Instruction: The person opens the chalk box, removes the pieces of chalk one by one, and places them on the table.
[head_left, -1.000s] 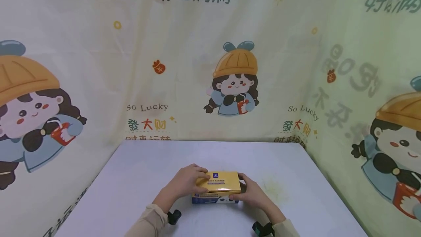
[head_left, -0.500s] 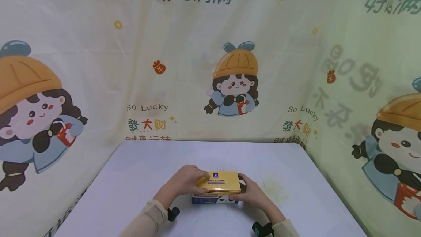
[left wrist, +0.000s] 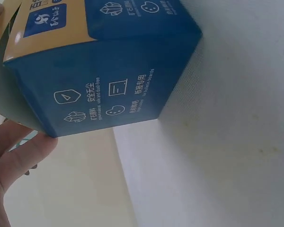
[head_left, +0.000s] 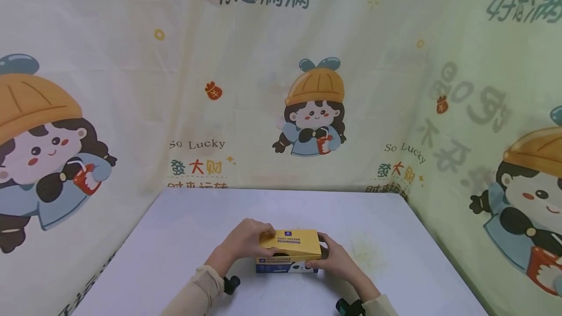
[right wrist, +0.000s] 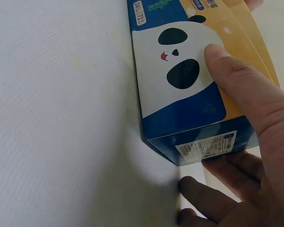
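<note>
- The yellow, blue and white cardboard box (head_left: 285,263) sits on the white surface (head_left: 197,238), on the near side, between the person's two hands.
- The left hand (head_left: 246,240) pinches the yellow card lid (head_left: 296,244) by its left end, thumb at the front and fingers over the back.
- The right hand (head_left: 338,257) holds the box by its right end, with its thumb on the front.
- The job looks part way along to me: the lid is tipped up on the left, but it is not off. The rest of the lid's swing seems left to do (up or down, I can't tell which). I can't see what is inside.
- Only the left wrist view shows the pale grey card flap (left wrist: 12,99) sticking out, and the little white drawings (left wrist: 116,88) on the blue end.
- Only the right wrist view shows the white barcode sticker (right wrist: 206,147). The black and white panda face (right wrist: 189,52) is big there, but tiny from the head.
</note>
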A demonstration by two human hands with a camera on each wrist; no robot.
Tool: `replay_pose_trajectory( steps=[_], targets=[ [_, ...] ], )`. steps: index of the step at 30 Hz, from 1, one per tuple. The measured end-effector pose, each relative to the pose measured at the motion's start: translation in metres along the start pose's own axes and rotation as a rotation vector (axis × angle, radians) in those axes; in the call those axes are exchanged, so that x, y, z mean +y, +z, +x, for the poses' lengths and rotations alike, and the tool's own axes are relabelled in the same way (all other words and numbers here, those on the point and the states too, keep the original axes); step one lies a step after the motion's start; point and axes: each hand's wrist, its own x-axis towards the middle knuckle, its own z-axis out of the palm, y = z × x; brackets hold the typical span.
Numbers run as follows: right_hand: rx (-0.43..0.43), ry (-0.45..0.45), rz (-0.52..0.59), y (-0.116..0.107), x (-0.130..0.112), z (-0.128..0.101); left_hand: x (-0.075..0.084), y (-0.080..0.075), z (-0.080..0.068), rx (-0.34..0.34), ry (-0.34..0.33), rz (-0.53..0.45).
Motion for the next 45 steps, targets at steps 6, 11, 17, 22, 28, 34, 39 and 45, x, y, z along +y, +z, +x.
replay_pose_trajectory(
  steps=[6,11,17,22,28,34,39,45],
  targets=[
    [-0.017,-0.051,0.025,-0.003,0.001,-0.003,-0.006,0.001,0.004,0.073,-0.146,-0.16],
    [-0.066,-0.082,0.095,-0.001,0.001,-0.002,-0.009,0.008,0.009,0.263,-0.49,-0.242],
    [-0.059,-0.069,0.102,-0.001,0.003,0.0,-0.002,0.019,0.021,0.47,-0.664,-0.245],
    [-0.031,-0.056,0.083,-0.002,0.002,0.001,-0.006,0.03,0.019,0.399,-0.705,-0.254],
    [-0.03,-0.047,0.086,0.0,0.001,-0.004,-0.006,0.047,0.004,0.275,-0.809,-0.322],
    [-0.022,-0.047,0.079,0.0,0.002,-0.004,0.003,0.048,0.002,0.223,-0.777,-0.313],
    [-0.017,-0.069,0.087,0.001,0.002,-0.003,0.013,0.048,0.002,0.171,-0.754,-0.305],
    [-0.015,-0.064,0.071,0.002,0.001,-0.005,0.022,0.057,-0.002,0.131,-0.722,-0.32]
  ],
)
